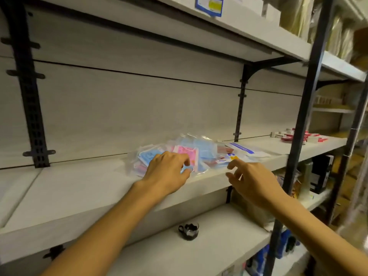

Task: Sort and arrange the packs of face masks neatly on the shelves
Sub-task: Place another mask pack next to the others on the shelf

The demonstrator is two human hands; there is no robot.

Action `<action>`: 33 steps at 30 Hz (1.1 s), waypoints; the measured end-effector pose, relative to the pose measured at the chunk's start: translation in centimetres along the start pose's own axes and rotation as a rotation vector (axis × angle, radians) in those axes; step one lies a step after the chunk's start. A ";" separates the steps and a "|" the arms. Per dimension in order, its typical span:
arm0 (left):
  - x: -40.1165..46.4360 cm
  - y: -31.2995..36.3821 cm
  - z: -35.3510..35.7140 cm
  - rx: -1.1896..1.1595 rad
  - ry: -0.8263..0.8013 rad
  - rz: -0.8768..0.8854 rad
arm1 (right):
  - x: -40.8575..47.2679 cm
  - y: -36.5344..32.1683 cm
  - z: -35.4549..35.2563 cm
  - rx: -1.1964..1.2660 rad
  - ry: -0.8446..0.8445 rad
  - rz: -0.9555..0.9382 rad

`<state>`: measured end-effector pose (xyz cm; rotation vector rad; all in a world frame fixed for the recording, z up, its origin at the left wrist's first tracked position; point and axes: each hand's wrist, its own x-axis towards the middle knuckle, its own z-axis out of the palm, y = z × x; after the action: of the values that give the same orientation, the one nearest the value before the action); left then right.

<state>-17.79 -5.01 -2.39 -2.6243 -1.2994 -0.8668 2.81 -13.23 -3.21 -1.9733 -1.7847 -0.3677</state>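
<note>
A loose heap of face mask packs point(201, 150) in clear plastic, blue and pink, lies on the middle white shelf point(79, 194). My left hand point(169, 170) rests on the near side of the heap, with thumb and fingers pinching the edge of a blue pack point(188, 169). My right hand point(253, 182) hovers just right of the heap at the shelf's front edge, fingers loosely spread, holding nothing. A white pack with a blue stripe point(245, 150) lies to the right of the heap.
A dark glass cup point(189, 231) stands on the lower shelf. Small red and white boxes point(292, 136) sit farther right on the middle shelf. A black upright post point(298, 136) crosses the right side. Upper shelves hold packed goods.
</note>
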 end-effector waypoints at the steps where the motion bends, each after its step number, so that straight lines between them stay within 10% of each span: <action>1: 1.1 -0.2 0.5 0.002 -0.001 -0.007 | 0.9 0.6 0.6 0.005 -0.001 -0.001; 19: 11.5 -1.2 8.0 0.222 -0.035 -0.306 | 15.5 11.7 7.4 0.204 0.049 -0.026; 33: 13.6 -0.7 11.0 0.406 -0.086 -0.700 | 22.8 12.3 11.4 -0.062 -0.240 0.076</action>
<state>-6.90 8.48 -4.57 -1.9175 -2.1945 -0.4613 16.70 11.40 -3.87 -2.2004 -1.8532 -0.1684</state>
